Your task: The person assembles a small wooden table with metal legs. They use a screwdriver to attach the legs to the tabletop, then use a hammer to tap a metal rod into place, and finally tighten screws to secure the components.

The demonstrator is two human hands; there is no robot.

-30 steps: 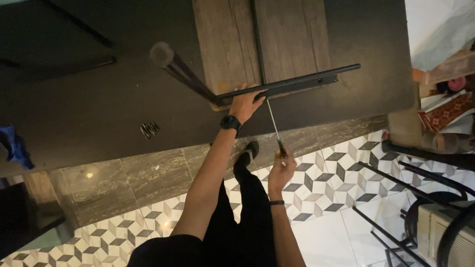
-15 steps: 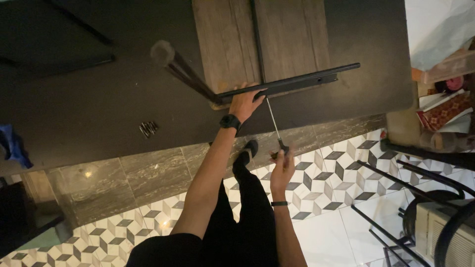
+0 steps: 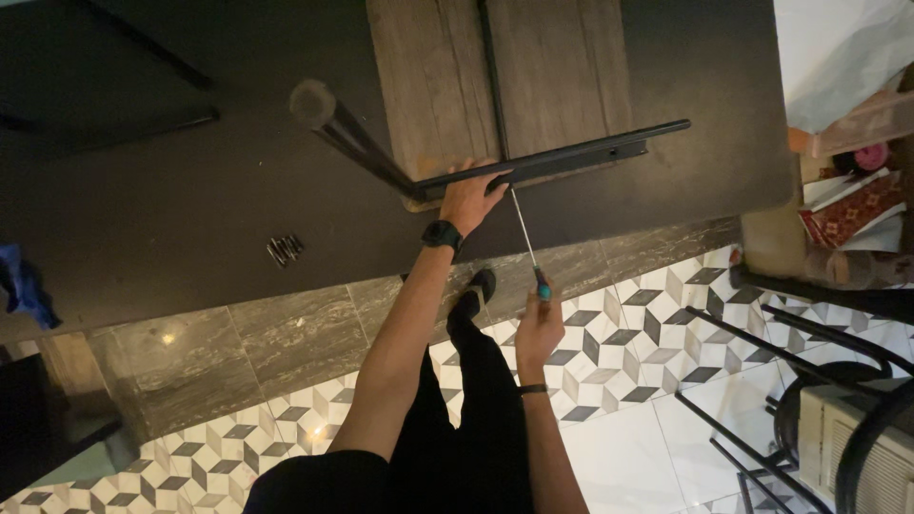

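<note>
A wooden plank seat (image 3: 562,76) lies upside down on a dark table (image 3: 190,190), with a black metal frame bar (image 3: 590,157) across its near end and a round black leg (image 3: 343,133) sticking up at the left. My left hand (image 3: 471,195), with a black watch on the wrist, grips the frame bar at the plank's near edge. My right hand (image 3: 538,328) holds the handle of a long screwdriver (image 3: 526,238). Its thin shaft runs up to the bar just right of my left hand.
A few dark screws (image 3: 284,249) lie on the table to the left. Black metal frame parts (image 3: 762,381) stand on the patterned tile floor at the right. Papers and boxes (image 3: 847,200) sit at the far right, blue cloth (image 3: 24,286) at the left edge.
My right hand with the screwdriver handle has shifted slightly lower and turned a little. My left hand stays on the frame bar.
</note>
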